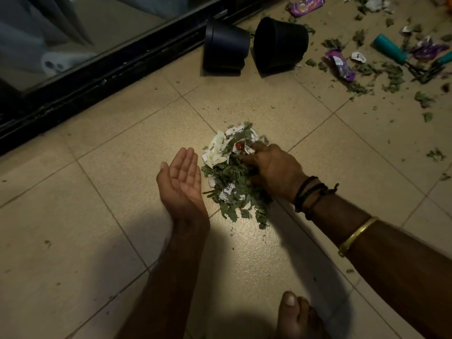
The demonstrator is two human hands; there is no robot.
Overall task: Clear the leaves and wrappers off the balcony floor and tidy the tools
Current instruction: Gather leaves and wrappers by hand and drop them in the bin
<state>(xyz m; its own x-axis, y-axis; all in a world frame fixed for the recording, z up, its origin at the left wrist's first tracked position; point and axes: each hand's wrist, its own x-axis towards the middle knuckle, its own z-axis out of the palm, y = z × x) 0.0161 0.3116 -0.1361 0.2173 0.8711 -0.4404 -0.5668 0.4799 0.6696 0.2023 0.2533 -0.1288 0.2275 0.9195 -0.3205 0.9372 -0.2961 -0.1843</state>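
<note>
A heap of torn green leaves and crumpled white wrapper scraps [230,177] lies gathered near the middle of the beige tiled balcony floor [117,192]. Well apart, at the upper right, loose green leaf bits [391,77] lie scattered among crinkled purple foil wrappers [340,66]. Two teal-handled metal hand tools [390,48] lie flat there, dark heads close together.

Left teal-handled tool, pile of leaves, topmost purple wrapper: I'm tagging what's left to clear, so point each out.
Left teal-handled tool [389,48]: head view, on its teal handle.
Pile of leaves [228,182]: head view, on the green leaves mid-pile.
Topmost purple wrapper [305,5]: head view, on its printed middle.
</note>
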